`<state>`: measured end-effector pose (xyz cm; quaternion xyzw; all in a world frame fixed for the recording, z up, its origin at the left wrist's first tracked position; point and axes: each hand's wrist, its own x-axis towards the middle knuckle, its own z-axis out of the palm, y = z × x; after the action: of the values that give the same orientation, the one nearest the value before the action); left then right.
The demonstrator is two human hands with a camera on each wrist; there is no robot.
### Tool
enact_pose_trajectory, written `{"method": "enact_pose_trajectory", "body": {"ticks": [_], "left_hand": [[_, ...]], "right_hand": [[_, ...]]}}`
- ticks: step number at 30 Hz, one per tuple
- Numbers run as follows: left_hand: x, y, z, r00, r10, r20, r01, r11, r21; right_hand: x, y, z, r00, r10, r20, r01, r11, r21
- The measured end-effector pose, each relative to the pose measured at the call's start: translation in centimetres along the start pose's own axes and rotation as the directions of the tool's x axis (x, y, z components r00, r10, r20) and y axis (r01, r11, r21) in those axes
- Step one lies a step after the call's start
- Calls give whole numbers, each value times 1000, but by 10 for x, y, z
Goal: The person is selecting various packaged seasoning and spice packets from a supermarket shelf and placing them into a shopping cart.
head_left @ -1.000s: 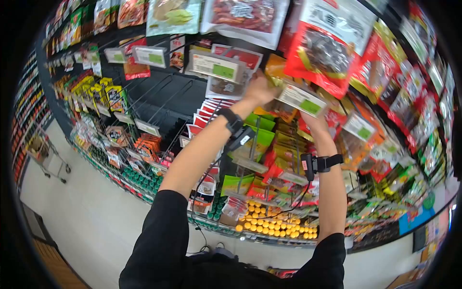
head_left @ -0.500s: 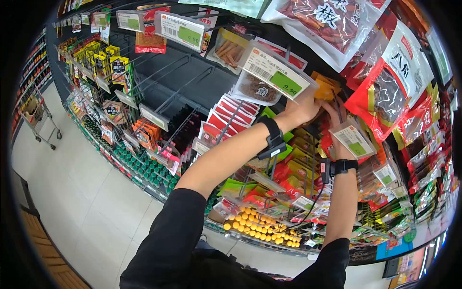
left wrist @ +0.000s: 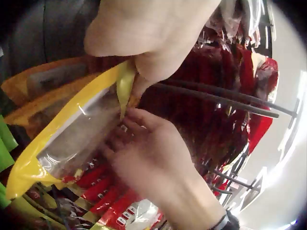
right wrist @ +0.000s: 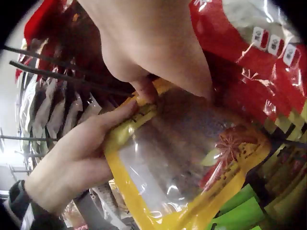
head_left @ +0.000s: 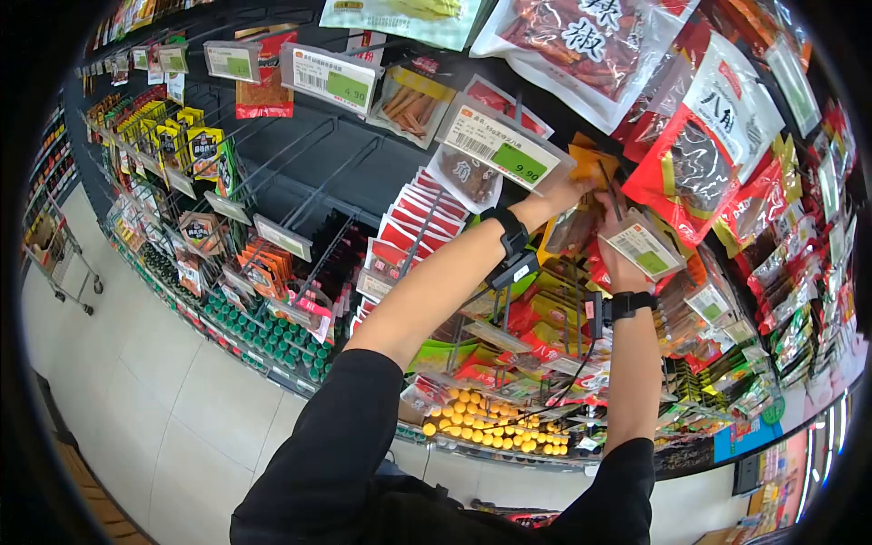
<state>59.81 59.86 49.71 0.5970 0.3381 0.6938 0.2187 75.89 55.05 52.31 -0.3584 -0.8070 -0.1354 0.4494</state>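
Observation:
A clear spice packet with yellow edges (head_left: 569, 233) hangs between my two hands, among the hooks under the price tags. The right wrist view shows a star anise picture printed on this yellow-edged packet (right wrist: 192, 158). My left hand (head_left: 556, 202) pinches its top corner, thumb lying on the yellow strip. On the same top edge, my right hand (head_left: 620, 259) grips with thumb and fingers, close beside the left. A price tag (head_left: 643, 248) covers part of the right hand in the head view. Dark metal hook rods (left wrist: 225, 103) run just beyond the hands.
Orange-edged packets (left wrist: 48, 84) hang behind the held one. A large red and white bag (head_left: 704, 136) hangs at upper right, and a price tag reading 9.90 (head_left: 504, 150) juts out above my left forearm. Yellow-capped jars (head_left: 490, 425) line the bottom shelf. A shopping cart (head_left: 59, 254) stands far left.
My hands, apart a second ago, have come together at the yellow-edged packet. More of that packet now shows below my left hand. The head view has shifted, bringing the tags closer.

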Motion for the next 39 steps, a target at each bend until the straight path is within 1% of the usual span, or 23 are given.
{"method": "enact_pose_trajectory", "body": {"ticks": [3, 4, 5, 6, 7, 9, 11, 12, 15, 17, 19, 22, 23, 25, 27, 28, 30, 31, 33, 34, 35, 37, 39], "left_hand": [[-16, 48, -23, 1000, -22, -1, 22, 994, 111], [-24, 63, -31, 999, -49, 21, 48, 998, 40], [-30, 71, -37, 999, -40, 34, 40, 999, 2], [-35, 75, -41, 998, -31, 50, 32, 999, -34], [-40, 78, -43, 997, -20, 68, 25, 997, -70], [-46, 70, -44, 989, 24, 147, 0, 987, -161], [-62, 96, -56, 973, -107, 202, 145, 973, -181], [-70, 106, -61, 968, -94, 234, 151, 960, -236], [-90, 130, -74, 940, -97, 326, 213, 915, -344], [-102, 144, -80, 906, -157, 394, 303, 890, -341], [-113, 153, -82, 881, -183, 437, 391, 800, -454], [-129, 175, -83, 807, -225, 545, 525, 696, -490], [-133, 175, -81, 796, -245, 553, 535, 711, -456], [-149, 187, -77, 746, -314, 587, 622, 644, -446], [-180, 193, -70, 718, -346, 604, 656, 627, -420], [-200, 197, -64, 696, -359, 622, 678, 614, -404], [-245, 208, -51, 650, -383, 656, 698, 643, -316], [-272, 214, -43, 649, -364, 669, 654, 715, -246], [-331, 226, -17, 582, -254, 773, 573, 802, -168], [-355, 226, -4, 538, -144, 830, 366, 927, -76], [-383, 242, 13, 453, -162, 877, 402, 915, -39], [-441, 243, 44, 280, -86, 956, 362, 932, -22], [-502, 263, 79, 74, -89, 993, 457, 888, 45]], "right_hand": [[-9, -14, -1, 994, -81, -78, 63, 976, -210], [-11, -26, 9, 960, 273, -65, -231, 902, 365], [-12, -37, 13, 892, 450, 25, -366, 691, 623], [-13, -48, 17, 786, 608, 114, -424, 394, 816], [-22, -43, 18, 864, 494, 91, -362, 487, 795], [-28, -63, 7, 800, 600, 18, -536, 700, 472], [-39, -93, -13, 834, 552, 18, -473, 697, 538], [-45, -105, -23, 852, 523, 14, -437, 696, 570], [-65, -131, -53, 799, 599, 42, -521, 658, 544], [-76, -149, -68, 786, 618, 17, -485, 599, 637], [-87, -160, -86, 770, 638, 26, -475, 545, 691], [-101, -170, -113, 756, 624, 197, -506, 367, 781], [-106, -173, -121, 752, 607, 256, -513, 296, 806], [-121, -181, -133, 736, 611, 292, -511, 219, 831], [-149, -187, -146, 698, 640, 322, -521, 145, 841], [-167, -190, -156, 679, 661, 321, -557, 178, 811], [-213, -201, -188, 699, 612, 371, -621, 262, 739], [-241, -207, -209, 687, 610, 395, -660, 298, 689], [-315, -213, -251, 712, 564, 418, -681, 409, 607], [-348, -224, -273, 683, 615, 395, -704, 407, 582], [-388, -237, -302, 665, 645, 376, -731, 458, 507], [-457, -260, -348, 639, 678, 363, -768, 540, 344], [-505, -300, -403, 550, 773, 317, -835, 511, 203]]}}
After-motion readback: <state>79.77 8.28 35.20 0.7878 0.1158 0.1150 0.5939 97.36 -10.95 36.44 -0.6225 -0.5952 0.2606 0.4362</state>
